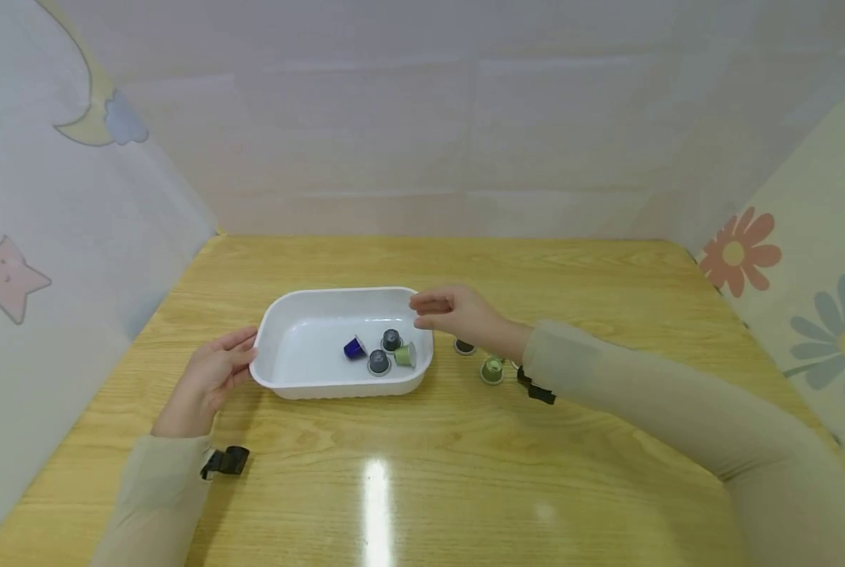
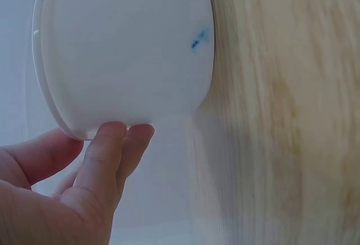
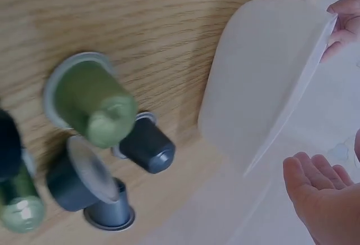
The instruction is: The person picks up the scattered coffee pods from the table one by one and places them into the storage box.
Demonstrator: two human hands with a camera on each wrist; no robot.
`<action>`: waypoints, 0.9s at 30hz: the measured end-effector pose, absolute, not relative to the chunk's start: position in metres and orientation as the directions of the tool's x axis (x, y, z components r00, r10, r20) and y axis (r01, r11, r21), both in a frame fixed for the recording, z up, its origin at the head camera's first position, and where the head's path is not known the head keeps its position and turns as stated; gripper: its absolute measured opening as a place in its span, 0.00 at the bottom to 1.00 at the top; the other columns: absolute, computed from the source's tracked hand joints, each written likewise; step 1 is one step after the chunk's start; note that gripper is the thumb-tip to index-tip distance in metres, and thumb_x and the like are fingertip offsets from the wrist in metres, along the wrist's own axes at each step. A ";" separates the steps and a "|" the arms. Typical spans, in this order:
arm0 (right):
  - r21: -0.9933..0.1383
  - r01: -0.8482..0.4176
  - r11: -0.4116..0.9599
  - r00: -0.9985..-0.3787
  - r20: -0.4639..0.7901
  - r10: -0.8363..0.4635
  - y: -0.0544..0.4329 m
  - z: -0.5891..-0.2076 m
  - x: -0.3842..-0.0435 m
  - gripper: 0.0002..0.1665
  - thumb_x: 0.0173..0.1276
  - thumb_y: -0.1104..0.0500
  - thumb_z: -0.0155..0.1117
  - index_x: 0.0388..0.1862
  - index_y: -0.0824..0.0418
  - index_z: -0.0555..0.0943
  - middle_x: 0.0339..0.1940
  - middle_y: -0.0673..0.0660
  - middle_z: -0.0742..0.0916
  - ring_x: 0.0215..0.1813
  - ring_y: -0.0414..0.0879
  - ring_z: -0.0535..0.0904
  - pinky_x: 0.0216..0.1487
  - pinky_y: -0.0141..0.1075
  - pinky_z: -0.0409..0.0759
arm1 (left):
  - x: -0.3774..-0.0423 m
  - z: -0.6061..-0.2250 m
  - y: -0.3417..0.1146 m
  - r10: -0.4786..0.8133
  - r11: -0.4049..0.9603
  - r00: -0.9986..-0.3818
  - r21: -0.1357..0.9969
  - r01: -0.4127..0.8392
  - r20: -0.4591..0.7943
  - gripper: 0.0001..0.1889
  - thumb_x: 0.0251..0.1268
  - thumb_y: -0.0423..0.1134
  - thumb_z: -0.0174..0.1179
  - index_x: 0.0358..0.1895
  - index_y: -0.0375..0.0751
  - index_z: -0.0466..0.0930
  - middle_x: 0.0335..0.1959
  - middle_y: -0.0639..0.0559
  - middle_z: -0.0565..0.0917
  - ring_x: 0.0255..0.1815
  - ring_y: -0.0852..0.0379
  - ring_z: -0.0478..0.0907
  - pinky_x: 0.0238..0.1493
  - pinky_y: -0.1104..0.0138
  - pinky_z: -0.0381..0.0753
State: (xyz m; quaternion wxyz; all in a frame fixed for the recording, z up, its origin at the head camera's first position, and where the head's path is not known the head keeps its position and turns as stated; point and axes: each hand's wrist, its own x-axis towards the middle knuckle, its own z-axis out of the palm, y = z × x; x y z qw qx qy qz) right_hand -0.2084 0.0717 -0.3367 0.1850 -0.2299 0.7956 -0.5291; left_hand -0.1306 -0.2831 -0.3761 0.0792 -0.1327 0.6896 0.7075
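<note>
A white plastic basin (image 1: 337, 389) stands on the table. My left hand (image 1: 213, 374) grips its left end; in the left wrist view the thumb is at the rim and the fingers lie against the outer wall. My right hand (image 1: 457, 315) is over the basin's right end, fingers extended, with nothing visible in it. Inside the basin lie a dark blue coffee capsule (image 1: 353, 349), two dark grey capsules (image 1: 379, 361) and a light green capsule (image 1: 404, 356). Below the right wrist, several more capsules stand or lie on the table, including a green capsule (image 3: 93, 98) and a dark capsule (image 3: 147, 145).
The wooden table (image 1: 309, 488) runs back to a pale curtain-like wall (image 1: 465, 142). Patterned sheets hang at both sides. The right forearm hides part of the capsule group in the head view. A dark strap piece (image 1: 535, 387) shows under the right wrist.
</note>
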 end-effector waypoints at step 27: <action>-0.921 -0.129 0.367 -0.882 -0.062 -0.467 0.168 -0.338 -0.168 0.29 0.71 0.59 0.63 0.67 0.70 0.71 0.64 0.66 0.77 0.64 0.58 0.73 0.60 0.43 0.75 | -0.131 -0.374 -0.284 -0.037 -0.002 -0.954 0.955 -0.297 -0.297 0.30 0.76 0.28 0.45 0.76 0.29 0.45 0.76 0.35 0.48 0.42 0.79 0.74 0.46 0.77 0.78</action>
